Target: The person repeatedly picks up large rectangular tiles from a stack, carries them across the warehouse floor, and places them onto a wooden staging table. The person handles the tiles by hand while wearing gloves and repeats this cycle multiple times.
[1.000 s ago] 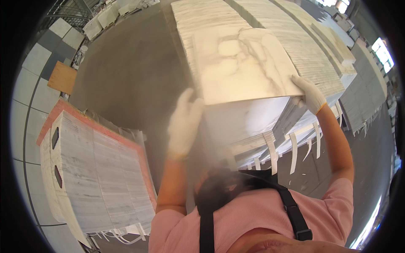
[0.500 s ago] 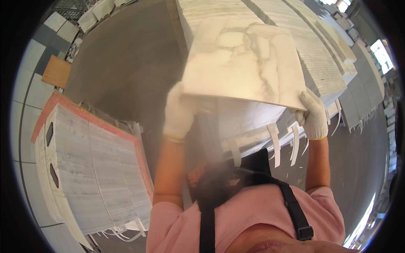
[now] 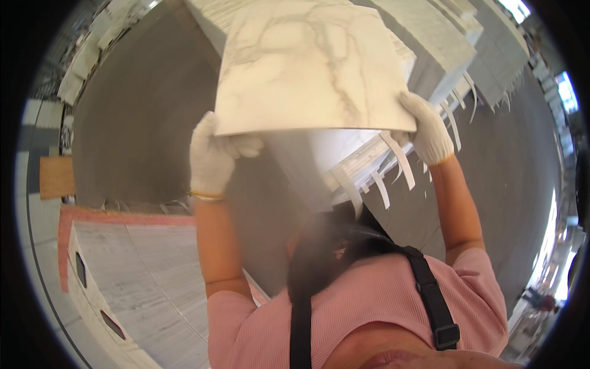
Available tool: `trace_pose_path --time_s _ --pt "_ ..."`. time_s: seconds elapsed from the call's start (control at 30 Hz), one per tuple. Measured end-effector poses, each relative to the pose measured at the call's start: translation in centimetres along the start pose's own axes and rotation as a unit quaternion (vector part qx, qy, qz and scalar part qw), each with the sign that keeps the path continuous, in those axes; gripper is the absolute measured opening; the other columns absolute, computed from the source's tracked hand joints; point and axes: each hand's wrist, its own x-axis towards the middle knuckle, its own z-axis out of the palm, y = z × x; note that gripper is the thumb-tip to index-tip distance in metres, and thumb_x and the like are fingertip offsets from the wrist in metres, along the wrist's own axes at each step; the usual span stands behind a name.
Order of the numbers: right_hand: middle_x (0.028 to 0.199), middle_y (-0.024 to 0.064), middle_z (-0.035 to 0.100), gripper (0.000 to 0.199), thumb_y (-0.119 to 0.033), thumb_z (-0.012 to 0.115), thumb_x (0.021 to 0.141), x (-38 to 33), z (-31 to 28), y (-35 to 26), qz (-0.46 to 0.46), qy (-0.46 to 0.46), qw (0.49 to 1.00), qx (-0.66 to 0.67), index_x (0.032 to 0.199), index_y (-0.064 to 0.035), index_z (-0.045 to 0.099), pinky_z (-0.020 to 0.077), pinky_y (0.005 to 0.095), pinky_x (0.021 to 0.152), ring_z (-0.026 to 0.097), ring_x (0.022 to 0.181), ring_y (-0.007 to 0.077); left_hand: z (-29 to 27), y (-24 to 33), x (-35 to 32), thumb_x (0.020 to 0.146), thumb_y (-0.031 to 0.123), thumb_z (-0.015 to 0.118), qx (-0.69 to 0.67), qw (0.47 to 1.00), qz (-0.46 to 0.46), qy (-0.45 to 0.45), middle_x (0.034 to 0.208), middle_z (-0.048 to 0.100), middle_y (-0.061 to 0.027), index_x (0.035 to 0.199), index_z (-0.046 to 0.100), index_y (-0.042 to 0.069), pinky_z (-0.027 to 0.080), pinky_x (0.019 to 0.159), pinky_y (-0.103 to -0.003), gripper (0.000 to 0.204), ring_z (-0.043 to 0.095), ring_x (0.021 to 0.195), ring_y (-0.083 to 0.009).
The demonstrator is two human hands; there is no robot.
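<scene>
A white marble tile (image 3: 307,67) with grey veins is held up in front of me, its near edge toward my body. My left hand (image 3: 213,154), in a white knitted glove, grips the tile's near left corner, with the fingers underneath. At the near right corner my right hand (image 3: 428,129), gloved the same way, has its thumb on the top face and its fingers below. Part of a stack of pale slabs (image 3: 344,147) shows beneath the tile; the tile hides the rest of it.
Long rows of stacked slabs (image 3: 424,46) stand behind and to the right, with loose white straps (image 3: 399,160) hanging off them. At lower left is a pallet-sized grey stack (image 3: 141,264) with a red border (image 3: 123,215). A brown board (image 3: 56,177) lies at far left on the grey floor (image 3: 135,123).
The tile has moved left and slightly up in the view, with both hands still on it. The surroundings have swung round as my body turned.
</scene>
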Motion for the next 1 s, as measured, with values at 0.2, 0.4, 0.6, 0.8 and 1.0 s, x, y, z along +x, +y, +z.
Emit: trace_pose_path --time_s 0.2,0.4,0.6,0.8,1.0 --pt "0.126 0.0152 0.069 0.045 -0.024 0.069 0.099 5.3 -0.1 -1.0 -0.016 -0.093 0.988 0.126 0.131 0.0061 0.061 0.0592 0.0321 0.095 0.07 0.11 0.0206 -0.8 2.7 4.4 0.108 0.055 0.036 0.015 0.999 -0.026 -0.039 0.125 0.069 -0.0173 0.137 0.057 -0.008 0.058 0.089 -0.037 0.072 0.069 0.109 -0.0273" --pt "0.126 0.0144 0.069 0.055 -0.035 0.073 0.096 6.8 0.0 -2.1 -0.001 -0.11 0.99 0.093 0.133 0.0037 0.061 0.0553 0.0333 0.098 0.069 0.111 0.0212 0.6 5.4 11.3 0.108 0.035 0.051 0.051 0.993 -0.108 0.005 0.13 0.067 -0.0175 0.139 0.056 -0.005 0.054 0.1 -0.036 0.05 0.065 0.118 -0.0262" --pt "0.127 0.0151 0.07 0.056 -0.04 0.068 0.098 6.2 0.3 -2.6 0.0 -0.058 0.998 -0.004 0.131 0.0055 0.064 0.0533 0.028 0.094 0.068 0.108 0.0184 0.1 6.3 14.5 0.106 0.033 0.056 0.0 0.968 -0.235 -0.089 0.128 0.069 -0.0174 0.135 0.058 -0.005 0.058 0.097 -0.037 0.048 0.069 0.113 -0.0256" --pt "0.123 0.0148 0.07 0.05 -0.033 0.067 0.1 5.7 1.9 -3.5 0.042 -0.002 0.998 0.047 0.128 0.0084 0.064 0.0551 0.0316 0.092 0.069 0.105 0.0185 -1.7 5.1 14.9 0.106 0.034 0.058 0.176 0.978 -0.112 -0.029 0.116 0.072 -0.0119 0.131 0.061 -0.006 0.059 0.083 -0.032 0.047 0.071 0.097 -0.0197" --pt "0.116 0.0136 0.073 0.051 -0.036 0.067 0.101 4.3 2.7 -2.4 -0.023 0.126 0.986 -0.106 0.123 0.0099 0.068 0.0523 0.0331 0.09 0.069 0.105 0.0184 -3.8 2.1 16.2 0.107 0.036 0.058 0.146 0.985 -0.011 -0.089 0.113 0.071 -0.0109 0.126 0.063 -0.007 0.059 0.081 -0.032 0.047 0.07 0.095 -0.0184"
